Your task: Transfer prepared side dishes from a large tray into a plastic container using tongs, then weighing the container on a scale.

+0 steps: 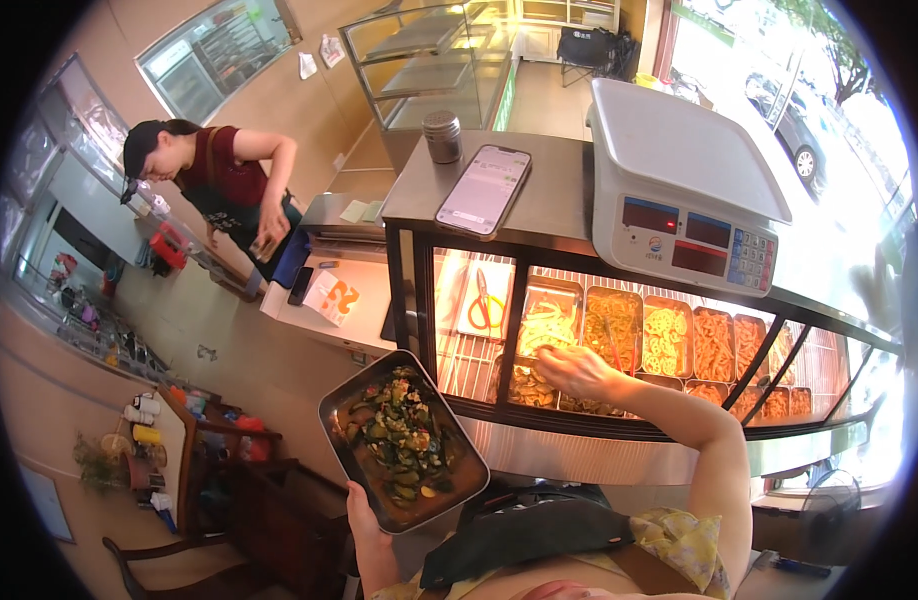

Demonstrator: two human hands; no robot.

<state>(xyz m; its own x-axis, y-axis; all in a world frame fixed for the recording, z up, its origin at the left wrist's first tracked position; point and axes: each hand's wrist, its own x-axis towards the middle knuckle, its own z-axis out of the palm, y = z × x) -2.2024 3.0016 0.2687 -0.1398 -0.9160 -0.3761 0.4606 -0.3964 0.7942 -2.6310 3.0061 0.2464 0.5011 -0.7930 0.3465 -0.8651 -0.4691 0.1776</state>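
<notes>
Your left hand [369, 535] has the rectangular silver metal tray [450, 418] gripped by its near-left edge, thumb lying up along the side. Tray sits in front of you, left of the black-framed glass display case [513, 335], outside it. Keep it level: the dark green sliced vegetables [399, 435] lie in brown liquid, and a one-handed edge hold likely lets the far corner dip. Better to get the palm or spread fingers further under the base, and clear the case's corner post.

Your right hand [576, 372] is in the case, by the pan of pale yellow strips [547, 325]; fingertips are lost against the food and rims, so can't tell if they pinch anything. Take rims, not contents.

Pose: left forearm rises short from the lower edge; right elbow bent out right, forearm crossing the case's near edge, back of hand up, fingers pointing left.
</notes>
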